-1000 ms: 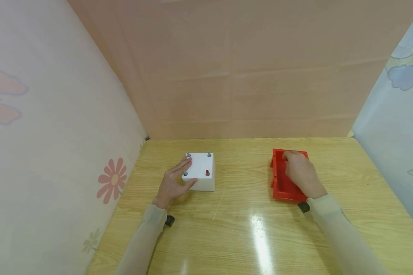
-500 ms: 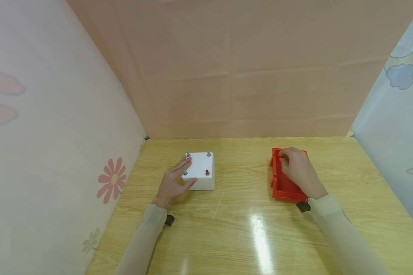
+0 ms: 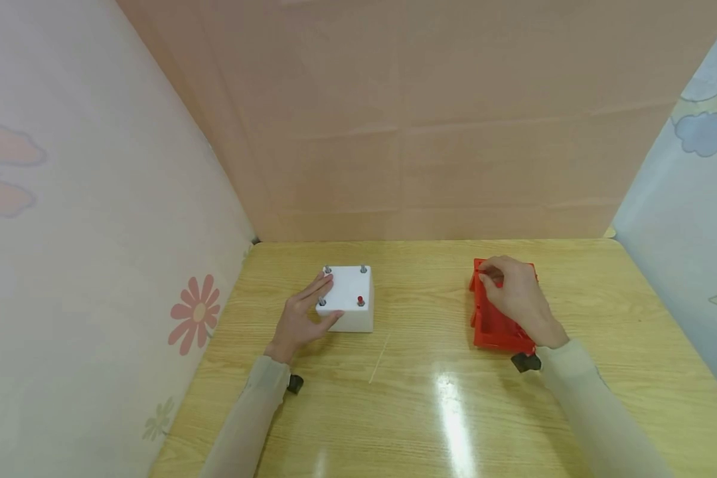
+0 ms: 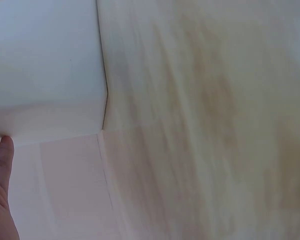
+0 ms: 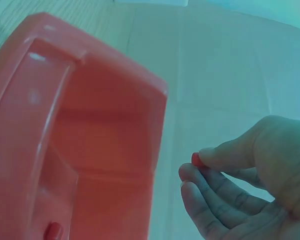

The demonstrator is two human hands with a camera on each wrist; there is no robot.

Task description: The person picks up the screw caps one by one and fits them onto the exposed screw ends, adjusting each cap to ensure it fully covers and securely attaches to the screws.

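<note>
A white box point(image 3: 348, 287) with a metal post at each top corner sits on the wooden table. A small red cap point(image 3: 360, 299) tops its near right post. My left hand point(image 3: 299, 322) rests on the box's left side, fingers straight across the top and thumb at the front edge. Over the red bin point(image 3: 504, 342), my right hand point(image 3: 516, 295) pinches another small red cap point(image 5: 196, 159) between thumb and fingertip, clear in the right wrist view. A further red piece point(image 5: 53, 231) lies inside the bin; the rest of its contents is out of sight.
The wooden table point(image 3: 406, 411) runs between a flowered wall point(image 3: 125, 265) on the left and a patterned one point(image 3: 699, 265) on the right. Brown paper point(image 3: 430, 133) covers the back. Table lies between box and bin.
My right hand has risen slightly out of the bin and shifted left towards its left rim, fingertips now pinched. The left hand and the white box have stayed put.
</note>
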